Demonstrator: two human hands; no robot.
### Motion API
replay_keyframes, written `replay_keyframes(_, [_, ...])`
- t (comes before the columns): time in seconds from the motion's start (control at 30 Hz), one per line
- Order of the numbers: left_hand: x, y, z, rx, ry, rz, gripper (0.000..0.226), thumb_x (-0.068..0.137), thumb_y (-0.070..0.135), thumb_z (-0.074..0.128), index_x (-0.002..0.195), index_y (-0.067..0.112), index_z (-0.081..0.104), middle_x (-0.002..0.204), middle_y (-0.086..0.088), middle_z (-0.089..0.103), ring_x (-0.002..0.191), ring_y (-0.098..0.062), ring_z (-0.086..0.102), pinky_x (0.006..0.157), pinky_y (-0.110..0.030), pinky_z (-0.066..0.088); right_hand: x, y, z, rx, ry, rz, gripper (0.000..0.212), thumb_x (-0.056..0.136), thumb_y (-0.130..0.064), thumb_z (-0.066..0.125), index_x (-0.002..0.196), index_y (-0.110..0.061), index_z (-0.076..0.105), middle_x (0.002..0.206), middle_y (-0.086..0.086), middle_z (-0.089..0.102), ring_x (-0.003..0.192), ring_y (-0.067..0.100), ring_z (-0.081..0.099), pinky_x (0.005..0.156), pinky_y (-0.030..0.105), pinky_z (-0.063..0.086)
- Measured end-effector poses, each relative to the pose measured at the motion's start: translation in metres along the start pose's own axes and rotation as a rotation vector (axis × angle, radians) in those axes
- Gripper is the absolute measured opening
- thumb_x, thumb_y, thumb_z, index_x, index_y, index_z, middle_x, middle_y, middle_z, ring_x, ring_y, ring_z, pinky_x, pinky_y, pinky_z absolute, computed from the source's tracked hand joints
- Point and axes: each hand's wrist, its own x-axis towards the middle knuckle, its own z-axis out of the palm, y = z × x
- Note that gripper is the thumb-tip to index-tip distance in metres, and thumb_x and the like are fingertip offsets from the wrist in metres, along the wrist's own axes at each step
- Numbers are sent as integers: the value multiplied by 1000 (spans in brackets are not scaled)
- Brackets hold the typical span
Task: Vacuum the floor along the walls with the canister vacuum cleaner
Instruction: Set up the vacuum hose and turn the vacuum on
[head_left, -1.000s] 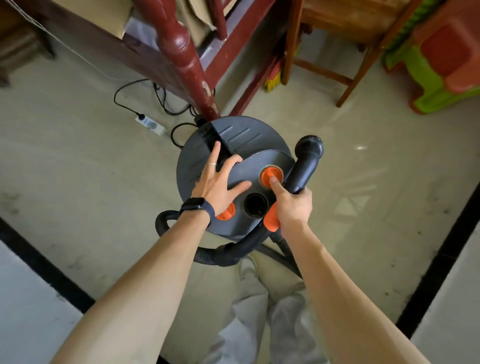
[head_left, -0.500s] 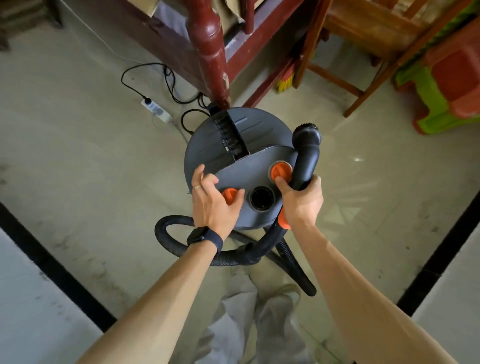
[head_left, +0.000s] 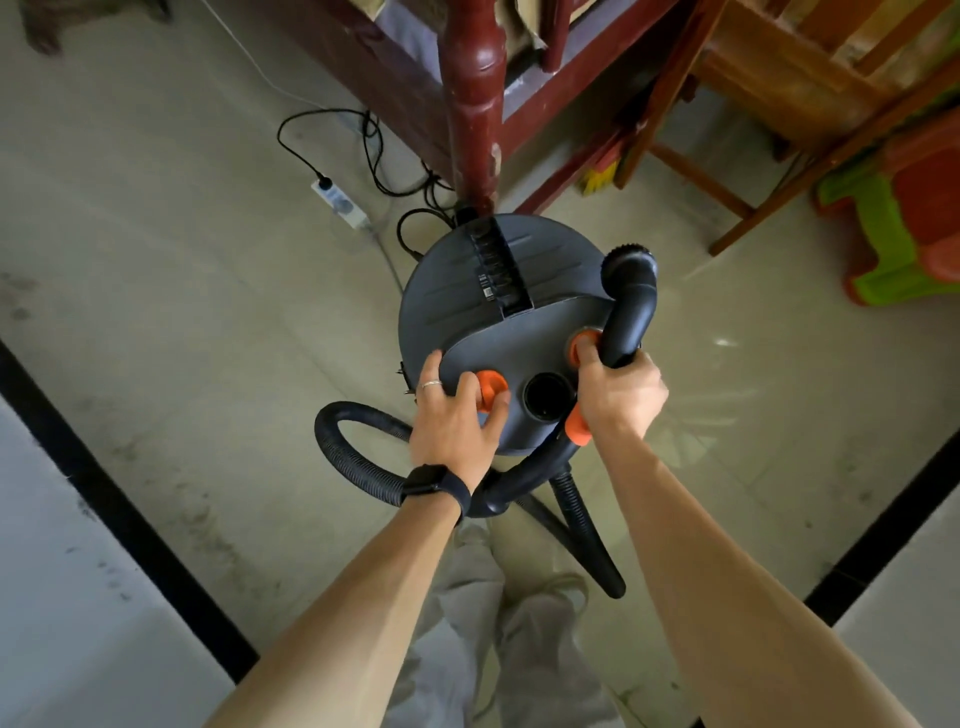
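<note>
A pale floor (head_left: 182, 312) spreads beneath a person standing over a grey canister vacuum cleaner (head_left: 467, 291). The machine sits upright just in front of a red wooden bedpost (head_left: 475, 104), with a wooden chair (head_left: 753, 78) and a green-and-orange plastic stool (head_left: 898, 208) off to the right. The black ribbed hose (head_left: 353, 462) loops on the floor at the near side of the canister, passing under the left wrist. The right hand (head_left: 618, 389) is closed round the hose's curved black handle (head_left: 631, 312), which rises across the lid's right edge. Its thumb reaches onto the right-hand orange knob (head_left: 582, 345). The left hand (head_left: 452, 421), a dark watch (head_left: 431, 480) at the wrist, pinches the left-hand orange knob (head_left: 491, 387) between thumb and curled fingers. Between the two knobs, and so between the two hands, an open round port (head_left: 545, 395) gapes in the lid. A white power strip (head_left: 340, 202) and a black cable (head_left: 291, 135) lie beyond the canister to the left.

The step appears to be readying the machine at its lid controls, with no cleaning along the walls yet under way. Done well, it likely means steadying the canister with one hand while the other works a single knob, keeping the handle clear of the port and the hose loop clear of the cable
</note>
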Motion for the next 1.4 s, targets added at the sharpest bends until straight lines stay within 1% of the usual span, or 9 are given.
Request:
replay_keyframes(0.1, [0,1,4,33,26,17,32,90,48,59,86,16,55,151,-15,26,113,-38,57,65,-41,56,0,1,0,28,-11,29,28,89,-46,70,88,-19,62,74,-6,59,84,24,58,84,34,50])
replay_keyframes(0.2, [-1,2,5,62,51,40,31,90,42,62,86,11,56,148,-22,31,118,-42,53,61,-44,57,2,6,0,58,-28,37,34,86,-50,71,89,-16,68,82,2,73,88,27,67,85,35,53])
replay_keyframes(0.37, [0,1,7,112,63,74,30,89,40,63,86,10,57,145,-25,35,115,-44,54,57,-45,58,6,13,1,74,-41,20,37,88,-50,72,94,-14,69,87,3,75,87,21,66,76,26,41])
replay_keyframes(0.83, [3,4,5,250,42,98,27,86,38,66,85,12,59,136,-27,45,108,-43,56,46,-39,53,7,16,2,115,-79,35,37,86,-50,74,95,-15,69,86,2,75,86,19,68,72,26,43])
replay_keyframes(1.07, [9,-4,-1,371,-8,205,21,89,39,58,87,18,58,132,-29,44,103,-42,59,43,-38,52,5,15,0,125,-99,42,33,87,-49,74,95,-17,68,86,0,74,79,9,66,59,10,37])
replay_keyframes(1.2, [6,0,-3,394,-82,138,21,91,39,60,93,18,58,137,-29,39,116,-45,54,52,-42,57,1,8,-10,141,-171,82,37,89,-48,74,98,-14,63,76,0,71,71,7,65,58,17,42])
replay_keyframes(1.27, [6,5,-9,423,-177,111,26,95,40,55,104,16,56,145,-30,30,127,-47,44,69,-48,58,-3,7,-29,200,-169,163,36,91,-45,73,98,-11,61,74,0,68,62,10,64,53,21,46])
replay_keyframes(1.33, [5,11,-21,485,-324,87,37,96,40,52,123,15,48,154,-28,14,137,-45,30,97,-52,46,-11,11,-61,336,-148,267,30,91,-37,74,94,-12,57,67,2,69,51,16,64,53,25,52])
replay_keyframes(1.4, [-4,23,-38,516,-396,70,48,94,39,54,132,13,40,158,-23,5,142,-41,20,108,-51,32,-25,15,-109,432,-120,325,28,90,-29,75,90,-13,52,62,5,63,47,20,57,55,33,51])
